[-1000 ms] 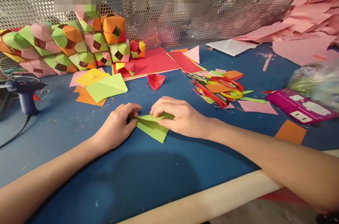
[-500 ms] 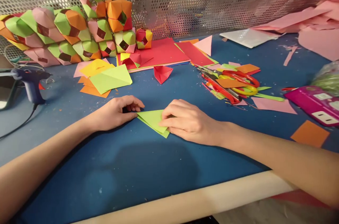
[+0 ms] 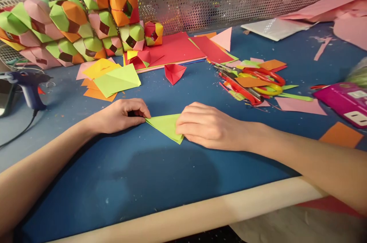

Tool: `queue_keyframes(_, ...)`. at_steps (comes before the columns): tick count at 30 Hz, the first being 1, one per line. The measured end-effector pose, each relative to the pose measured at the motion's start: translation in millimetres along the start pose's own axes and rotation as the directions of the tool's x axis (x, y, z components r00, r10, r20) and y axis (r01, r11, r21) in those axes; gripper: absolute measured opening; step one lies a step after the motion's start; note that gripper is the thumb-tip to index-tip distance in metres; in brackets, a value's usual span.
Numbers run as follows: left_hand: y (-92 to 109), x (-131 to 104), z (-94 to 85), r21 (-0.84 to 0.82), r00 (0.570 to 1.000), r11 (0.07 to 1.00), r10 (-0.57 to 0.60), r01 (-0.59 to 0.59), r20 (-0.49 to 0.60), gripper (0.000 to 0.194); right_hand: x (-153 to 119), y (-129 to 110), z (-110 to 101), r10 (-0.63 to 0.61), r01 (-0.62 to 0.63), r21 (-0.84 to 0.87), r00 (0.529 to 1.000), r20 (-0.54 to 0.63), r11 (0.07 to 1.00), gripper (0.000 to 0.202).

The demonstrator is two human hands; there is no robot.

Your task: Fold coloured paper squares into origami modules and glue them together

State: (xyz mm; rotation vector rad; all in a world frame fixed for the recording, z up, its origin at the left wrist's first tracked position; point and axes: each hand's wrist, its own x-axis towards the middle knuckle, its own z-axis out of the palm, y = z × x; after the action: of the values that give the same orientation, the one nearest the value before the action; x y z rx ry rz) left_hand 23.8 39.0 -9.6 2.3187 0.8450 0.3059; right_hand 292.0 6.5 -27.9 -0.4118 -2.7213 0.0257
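A folded green paper triangle (image 3: 165, 125) lies on the blue table between my hands. The thumb and fingertips of my left hand (image 3: 126, 116) pinch its pointed left corner. At its right end my right hand (image 3: 208, 126) is closed on the paper, its fingers covering that edge. Behind the triangle sits a small folded red paper piece (image 3: 174, 73). Green sheets (image 3: 118, 80) rest on yellow and orange ones beyond my left hand.
Several joined paper balls (image 3: 70, 19) stand at the back left against a metal mesh. A glue gun (image 3: 31, 88) is at the left. Scissors (image 3: 275, 82) lie among scraps, near a magenta power strip (image 3: 341, 101). A pale edge (image 3: 200, 216) borders the table.
The camera view has shifted a little. My left fingertips have closed on the triangle's left corner, and its layers lie closer together near my right hand.
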Motion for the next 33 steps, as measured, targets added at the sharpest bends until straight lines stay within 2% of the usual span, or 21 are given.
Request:
queue_keyframes(4,-0.4,0.5,-1.1,0.019,1.0,1.0,0.007,-0.007,0.011,0.014,-1.5,0.2,-5.1,-0.004,0.004,-0.008,0.999,0.049,1.0,0.024)
queue_keyframes(20,0.1,2.7,-5.1,0.022,0.999,1.0,-0.019,0.018,0.048,0.017,-2.5,-0.7,-11.1,-0.01,0.012,-0.022,0.995,0.095,1.0,0.025)
queue_keyframes(33,-1.7,3.0,-5.3,0.012,0.999,1.0,-0.014,0.013,0.053,0.015,-3.6,-1.9,-9.9,-0.025,0.032,-0.089,0.997,0.075,0.996,0.026)
